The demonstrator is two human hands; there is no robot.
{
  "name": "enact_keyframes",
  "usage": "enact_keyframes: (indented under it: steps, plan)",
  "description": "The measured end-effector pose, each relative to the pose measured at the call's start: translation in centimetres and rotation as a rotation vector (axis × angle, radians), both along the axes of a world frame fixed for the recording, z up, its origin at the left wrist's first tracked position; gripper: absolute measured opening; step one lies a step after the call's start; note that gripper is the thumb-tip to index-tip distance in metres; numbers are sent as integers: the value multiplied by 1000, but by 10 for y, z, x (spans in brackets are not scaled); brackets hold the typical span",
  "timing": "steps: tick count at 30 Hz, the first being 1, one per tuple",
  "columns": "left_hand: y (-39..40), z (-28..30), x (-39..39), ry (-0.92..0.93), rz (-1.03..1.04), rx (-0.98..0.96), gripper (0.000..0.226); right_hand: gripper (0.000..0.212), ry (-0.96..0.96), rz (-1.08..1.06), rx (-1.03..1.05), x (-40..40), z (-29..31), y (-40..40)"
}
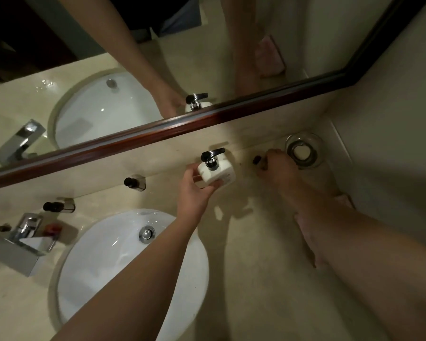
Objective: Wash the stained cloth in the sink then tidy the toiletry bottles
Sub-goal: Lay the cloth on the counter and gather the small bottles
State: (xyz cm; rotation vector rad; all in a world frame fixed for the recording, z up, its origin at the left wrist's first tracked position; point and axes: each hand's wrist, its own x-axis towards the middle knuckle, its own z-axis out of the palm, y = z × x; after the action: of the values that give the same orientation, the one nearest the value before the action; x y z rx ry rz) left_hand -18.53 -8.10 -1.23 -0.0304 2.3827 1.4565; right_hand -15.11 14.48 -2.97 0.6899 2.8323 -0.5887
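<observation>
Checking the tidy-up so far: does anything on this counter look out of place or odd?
Only the pink cloth: it lies crumpled on the counter under the right forearm, not in the sink. No spill stands out.

This is a bathroom, seen at its vanity. A white oval basin (133, 262) with a chrome drain plug (146, 233) is set under a beige stone countertop (261, 279), with a square chrome mixer tap (17, 244) beside it. A dark wood-framed wall mirror (158, 129) runs above, and small dark-capped toiletry bottles (134, 183) stand along the back ledge.
</observation>
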Motion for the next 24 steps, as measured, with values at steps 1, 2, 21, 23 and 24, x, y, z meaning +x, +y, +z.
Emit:
enact_keyframes:
  steps: [1,2,21,23,24]
  plan:
    - [2,2,0,-4,-11,3,55,23,77,-137,-121,5,4,-1]
    - [6,3,1,-6,-26,6,54,24,166,-262,-224,11,9,-2]
    - [125,3,-4,100,-36,32,54,26,518,-1074,-1086,118,34,6]
    - [129,2,-3,99,20,42,50,27,499,-1064,-1111,117,31,4]
    - [132,1,-1,98,39,50,48,28,497,-1058,-1110,117,31,3]
